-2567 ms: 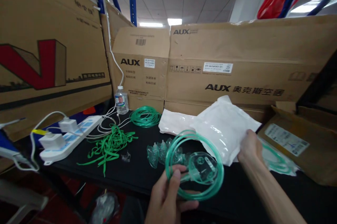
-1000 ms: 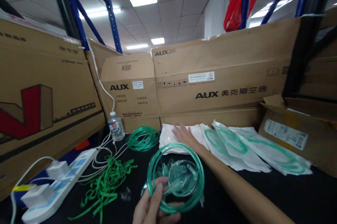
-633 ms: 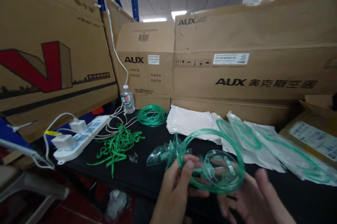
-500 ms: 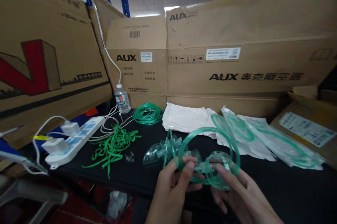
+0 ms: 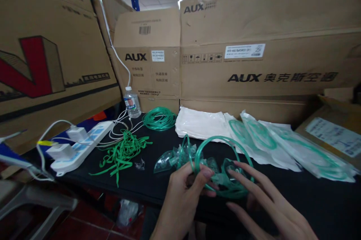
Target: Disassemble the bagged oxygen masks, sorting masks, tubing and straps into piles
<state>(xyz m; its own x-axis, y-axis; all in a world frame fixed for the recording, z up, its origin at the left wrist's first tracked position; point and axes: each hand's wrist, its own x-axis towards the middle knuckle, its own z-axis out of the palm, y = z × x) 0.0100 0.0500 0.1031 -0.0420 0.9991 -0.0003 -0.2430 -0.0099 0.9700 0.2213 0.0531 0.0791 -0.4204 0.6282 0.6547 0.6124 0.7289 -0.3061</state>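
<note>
My left hand (image 5: pixel 183 195) is closed around a coil of clear green tubing (image 5: pixel 235 194), thumb pressed over the loops. A transparent mask (image 5: pixel 228 165), which looks like an oxygen mask, sits among the loops close to the fingers. My right hand (image 5: pixel 267 198) is at the right side of the coil, its fingers stretched and the thumb apart; the fingertips lie over the mask's edge, and whether they touch it I cannot tell. Just behind the left hand, more clear masks and connectors (image 5: pixel 166 160) rest on the black table surface (image 5: pixel 138 181).
White packets (image 5: pixel 201 121) and bagged green tubing (image 5: pixel 313 157) lie along the back and right. A green tube coil (image 5: pixel 159 119), tangled green straps (image 5: pixel 124 151), a water bottle (image 5: pixel 132 103) and a power strip (image 5: pixel 84 150) stand left. Cardboard boxes (image 5: pixel 254 63) wall the back.
My right hand has loosened from the mask, its fingers now spread wider and farther right. The tubing loops have dropped lower and tilted, while my left hand keeps its hold.
</note>
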